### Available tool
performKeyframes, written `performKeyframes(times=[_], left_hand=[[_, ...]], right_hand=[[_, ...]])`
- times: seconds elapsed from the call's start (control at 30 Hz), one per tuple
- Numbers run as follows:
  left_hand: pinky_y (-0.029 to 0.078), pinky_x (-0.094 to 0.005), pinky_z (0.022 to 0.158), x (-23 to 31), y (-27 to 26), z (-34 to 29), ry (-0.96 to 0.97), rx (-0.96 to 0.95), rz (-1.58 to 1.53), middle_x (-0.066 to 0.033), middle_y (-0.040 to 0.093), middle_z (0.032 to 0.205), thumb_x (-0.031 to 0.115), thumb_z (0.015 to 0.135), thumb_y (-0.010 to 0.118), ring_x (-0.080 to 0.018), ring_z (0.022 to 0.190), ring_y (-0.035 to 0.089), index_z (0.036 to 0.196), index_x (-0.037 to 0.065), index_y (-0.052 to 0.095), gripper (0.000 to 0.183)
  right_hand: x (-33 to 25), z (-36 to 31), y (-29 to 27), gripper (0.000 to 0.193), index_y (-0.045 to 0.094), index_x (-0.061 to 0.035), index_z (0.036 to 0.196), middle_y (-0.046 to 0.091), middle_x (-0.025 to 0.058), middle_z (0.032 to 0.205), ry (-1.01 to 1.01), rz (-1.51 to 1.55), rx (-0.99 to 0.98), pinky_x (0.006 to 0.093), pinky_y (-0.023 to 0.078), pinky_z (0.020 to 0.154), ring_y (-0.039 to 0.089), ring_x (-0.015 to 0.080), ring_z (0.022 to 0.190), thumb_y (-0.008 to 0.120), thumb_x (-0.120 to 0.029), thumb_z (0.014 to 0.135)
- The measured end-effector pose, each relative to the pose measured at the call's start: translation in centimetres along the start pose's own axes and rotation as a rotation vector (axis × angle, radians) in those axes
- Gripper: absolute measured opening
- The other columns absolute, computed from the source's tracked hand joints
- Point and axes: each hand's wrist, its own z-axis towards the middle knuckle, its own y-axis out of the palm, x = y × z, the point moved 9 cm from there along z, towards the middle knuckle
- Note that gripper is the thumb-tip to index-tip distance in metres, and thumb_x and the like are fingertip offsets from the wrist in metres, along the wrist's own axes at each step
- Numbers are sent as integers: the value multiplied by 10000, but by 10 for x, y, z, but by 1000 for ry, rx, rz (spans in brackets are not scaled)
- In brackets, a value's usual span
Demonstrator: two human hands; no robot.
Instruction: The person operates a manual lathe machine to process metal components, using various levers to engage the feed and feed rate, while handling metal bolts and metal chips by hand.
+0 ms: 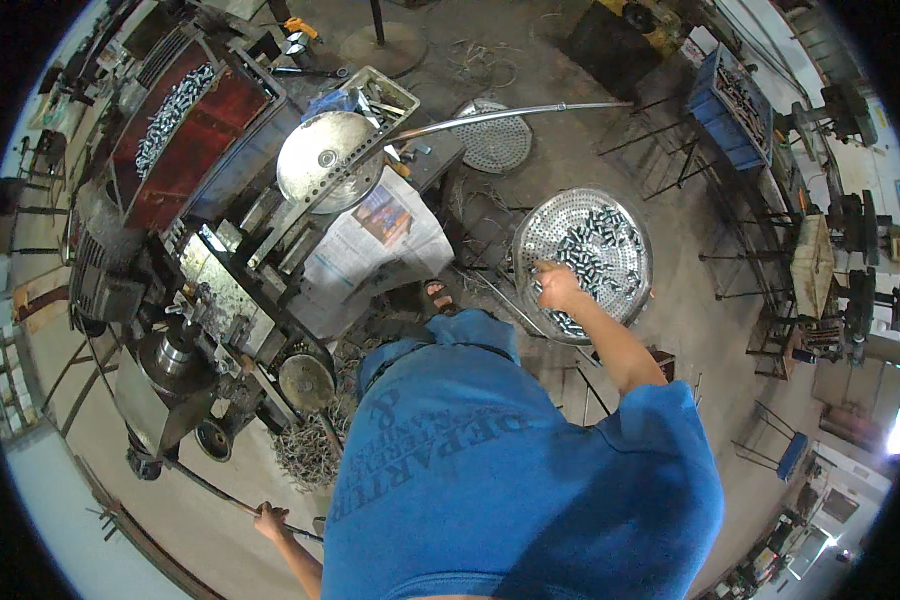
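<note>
My left hand (269, 521) is wrapped round a long dark lever bar (215, 494), which slants down from the machine at the left. My right hand (558, 287) is over the left part of a round perforated metal tray (542, 228). Its fingers are curled together, and what they hold, if anything, is too small to make out. Small shiny metal cylinders (602, 245) lie heaped in the tray, mostly right of that hand. On the machine, a round steel chuck-like part (175, 352) sits near the lever's upper end.
A long metal bar (510, 114) juts across above the newspaper (342, 262). Metal shavings (305, 452) pile beside the machine. A red bin (205, 118) holds more small metal parts. Another perforated disc (495, 140) lies on the floor. At the right stands a blue crate (722, 125) on a stand.
</note>
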Motion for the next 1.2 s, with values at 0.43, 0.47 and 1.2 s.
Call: performKeyframes(times=[0.43, 0.47, 1.2], left_hand=[[494, -376, 542, 28, -23, -22, 252, 44, 539, -176, 598, 735, 193, 748, 632, -288, 622, 599, 942, -18, 541, 301], [504, -401, 638, 57, -23, -39, 460, 159, 987, -196, 615, 836, 192, 729, 651, -321, 741, 614, 1007, -5, 545, 357], [439, -236, 539, 320, 196, -243, 514, -753, -556, -42, 582, 621, 244, 898, 531, -98, 573, 548, 827, -29, 609, 292]], right_hand=[[5, 40, -33, 320, 664, -24, 865, 608, 197, 921, 11, 231, 158, 380, 485, 781, 586, 343, 895, 628, -205, 603], [-17, 35, -64, 313, 666, -29, 873, 609, 193, 946, -138, 318, 256, 373, 482, 786, 585, 341, 903, 624, -197, 613], [-471, -83, -286, 420, 594, 18, 978, 537, 208, 1093, -1489, 472, 213, 407, 460, 822, 537, 366, 960, 579, -94, 575]])
